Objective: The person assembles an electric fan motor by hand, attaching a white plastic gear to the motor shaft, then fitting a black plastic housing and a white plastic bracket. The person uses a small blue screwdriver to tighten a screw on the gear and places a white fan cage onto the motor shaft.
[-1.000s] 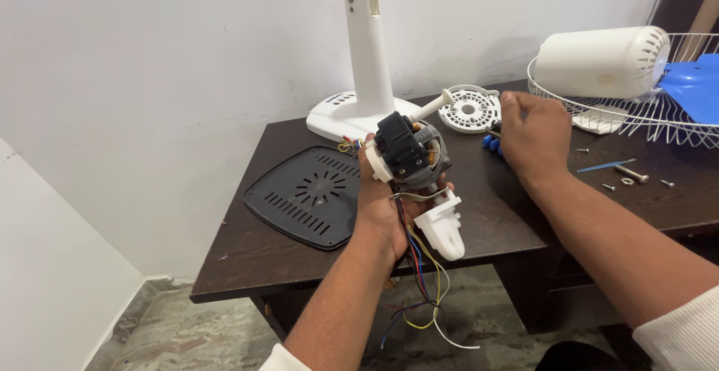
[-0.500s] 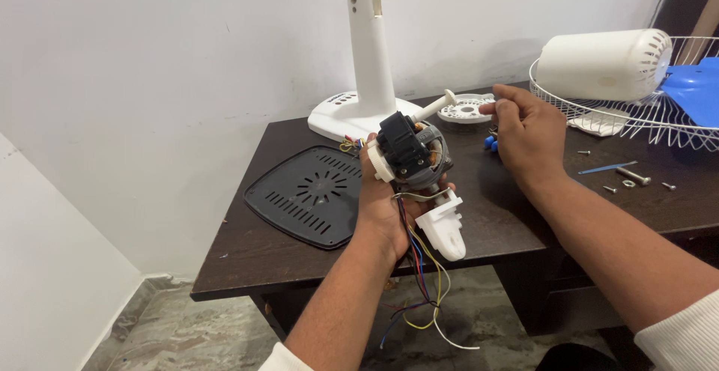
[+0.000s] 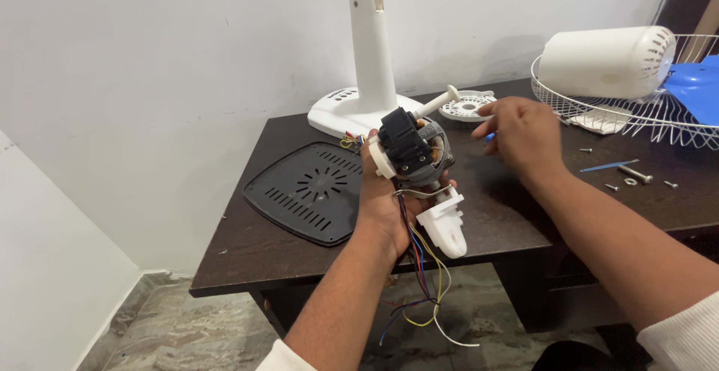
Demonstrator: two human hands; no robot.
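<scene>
The left hand (image 3: 382, 206), at the centre of the frame, is closed around the fan motor assembly (image 3: 412, 150) and holds it clear of the table (image 3: 247, 255), over the table's near edge. A white pivot bracket (image 3: 443, 225) juts from the assembly's lower end, and a bundle of coloured wires (image 3: 419, 281) hangs free below the hand.

The right hand (image 3: 524, 135), right of centre, is loosely curled just beside the motor. A small blue part (image 3: 490, 137) shows at its fingertips; whether the hand grips it cannot be told.

Risks, as judged from this position:
- The motor rests on a one-handed grip. A slip would probably drop it to the floor, as it is held past the table edge.
- The loose wires may snag on the edge or on the right hand and pull at their joints.

Beyond the hands: a black vented plate (image 3: 311, 191) at left, a white stand base (image 3: 359, 109) at upper centre, a round white vented disc (image 3: 470, 107) behind the right hand, a white motor housing (image 3: 599, 60) on a wire guard (image 3: 636, 113) at upper right, and loose screws (image 3: 633, 175) at right, which could roll off if knocked.
</scene>
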